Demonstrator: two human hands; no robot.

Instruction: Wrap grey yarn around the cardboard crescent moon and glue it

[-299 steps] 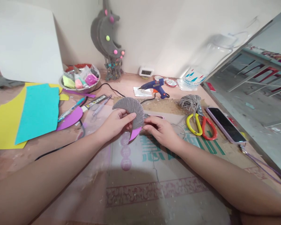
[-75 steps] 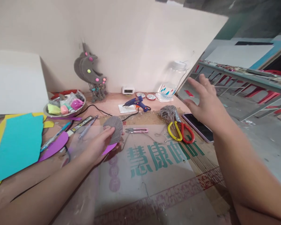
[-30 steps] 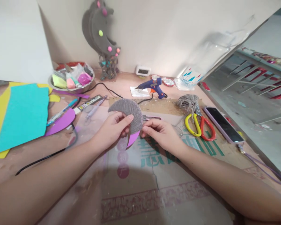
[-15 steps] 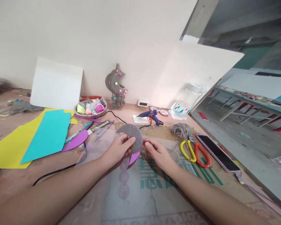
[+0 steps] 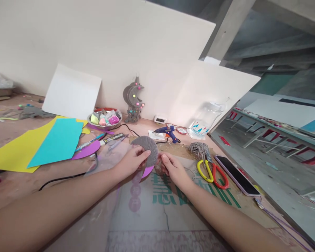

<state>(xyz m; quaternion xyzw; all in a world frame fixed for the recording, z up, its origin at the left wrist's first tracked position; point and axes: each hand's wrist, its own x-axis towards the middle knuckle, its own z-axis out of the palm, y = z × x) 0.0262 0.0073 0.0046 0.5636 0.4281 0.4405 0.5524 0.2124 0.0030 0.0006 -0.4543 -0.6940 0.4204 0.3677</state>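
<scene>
A crescent moon cutout point(image 5: 150, 148) is wrapped in grey yarn over most of its length, and its lower tip shows bare purple. My left hand point(image 5: 133, 160) pinches it along the inner curve, thumb on top. Close by the outer edge, my right hand point(image 5: 171, 168) has its thumb and fingertips pressed together on the thin grey yarn, which is hard to see between them. A loop of this strand shows beside the right wrist. The grey yarn ball point(image 5: 198, 149) lies farther right, against the scissors point(image 5: 212, 175) with yellow and red handles.
A blue glue gun point(image 5: 168, 132) rests behind my hands. To the right are a phone point(image 5: 237, 175) and a clear jar point(image 5: 204, 120). Yellow and turquoise sheets point(image 5: 56, 141) lie left, near a bowl of clay packs point(image 5: 105, 119). A decorated moon ornament point(image 5: 133, 99) stands at the wall.
The whole view has shifted and tilted slightly with the head. Both hands keep their grips on the crescent and yarn, with little visible movement between them.
</scene>
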